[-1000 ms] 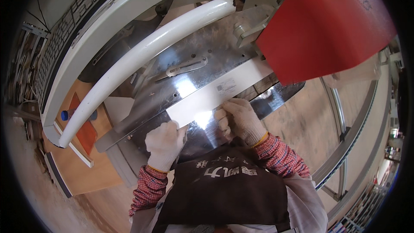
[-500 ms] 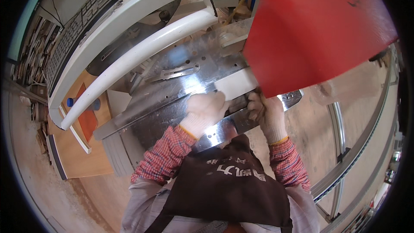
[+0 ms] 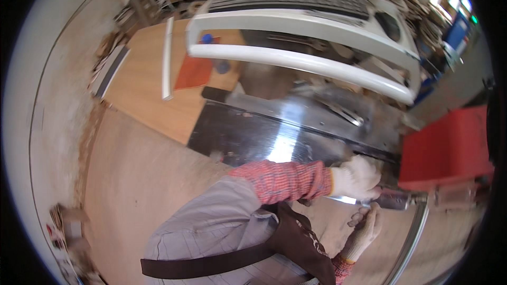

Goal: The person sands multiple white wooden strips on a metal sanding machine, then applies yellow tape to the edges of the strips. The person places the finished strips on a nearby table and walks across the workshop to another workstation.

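Both gloved hands, left [image 3: 359, 177], right [image 3: 364, 229], at steel saw table [image 3: 248, 132] edge.

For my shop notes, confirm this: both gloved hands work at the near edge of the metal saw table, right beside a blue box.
Not quite. The head view shows the left hand and right hand at the metal saw table, but the box beside them is red, not blue.

**Work Clothes at the Machine**

The person wore white knit gloves on the left hand [image 3: 358, 178] and right hand [image 3: 365, 228], red-checked cuffs, a pale grey striped shirt, and a dark brown apron with a shoulder strap.
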`<action>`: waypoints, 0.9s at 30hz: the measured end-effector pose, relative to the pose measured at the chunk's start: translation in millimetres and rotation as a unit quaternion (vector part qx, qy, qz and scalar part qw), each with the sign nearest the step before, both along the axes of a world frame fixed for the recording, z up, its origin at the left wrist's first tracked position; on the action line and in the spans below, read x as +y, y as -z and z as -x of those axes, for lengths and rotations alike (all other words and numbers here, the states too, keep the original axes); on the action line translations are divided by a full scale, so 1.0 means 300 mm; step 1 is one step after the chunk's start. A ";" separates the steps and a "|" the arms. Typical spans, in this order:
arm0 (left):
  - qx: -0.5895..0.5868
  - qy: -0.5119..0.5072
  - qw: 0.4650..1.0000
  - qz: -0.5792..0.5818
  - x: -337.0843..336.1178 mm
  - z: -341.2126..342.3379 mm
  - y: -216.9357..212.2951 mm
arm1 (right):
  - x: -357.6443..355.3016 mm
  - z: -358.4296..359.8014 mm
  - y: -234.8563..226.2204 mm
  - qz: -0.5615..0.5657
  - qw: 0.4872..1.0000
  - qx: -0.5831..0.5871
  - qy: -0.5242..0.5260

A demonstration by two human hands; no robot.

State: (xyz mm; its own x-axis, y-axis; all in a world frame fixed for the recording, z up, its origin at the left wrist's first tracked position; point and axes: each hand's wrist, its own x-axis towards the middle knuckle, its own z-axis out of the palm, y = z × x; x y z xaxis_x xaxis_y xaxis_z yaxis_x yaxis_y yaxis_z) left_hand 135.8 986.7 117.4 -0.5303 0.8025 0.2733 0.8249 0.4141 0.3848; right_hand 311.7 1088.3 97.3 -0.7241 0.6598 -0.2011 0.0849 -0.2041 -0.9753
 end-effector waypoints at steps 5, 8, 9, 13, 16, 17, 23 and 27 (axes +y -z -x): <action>0.115 -0.177 0.972 -0.105 -0.712 0.037 0.029 | -0.243 0.179 -0.098 -0.116 0.988 0.033 -0.098; 0.201 -0.323 0.912 -0.153 -1.182 0.025 -0.013 | -0.415 0.278 -0.116 -0.168 0.966 0.061 -0.187; 0.152 -0.409 0.890 -0.133 -1.324 0.006 -0.026 | -0.509 0.315 -0.140 -0.171 0.961 0.062 -0.209; 0.021 -0.615 0.772 -0.162 -1.775 0.030 -0.006 | -0.897 0.483 -0.172 -0.237 0.903 0.083 -0.349; -0.022 -0.645 0.749 -0.149 -1.988 0.065 0.101 | -1.268 0.649 -0.144 -0.387 0.808 0.164 -0.413; -0.026 -0.650 0.746 -0.140 -2.038 0.051 0.136 | -1.387 0.697 -0.154 -0.393 0.774 0.100 -0.486; 0.039 -0.656 0.748 -0.093 -2.256 0.065 0.374 | -1.916 0.939 0.076 -0.550 0.644 0.075 -0.527; 0.135 -0.624 0.766 -0.070 -2.304 0.090 0.459 | -2.148 1.087 0.129 -0.589 0.623 0.103 -0.503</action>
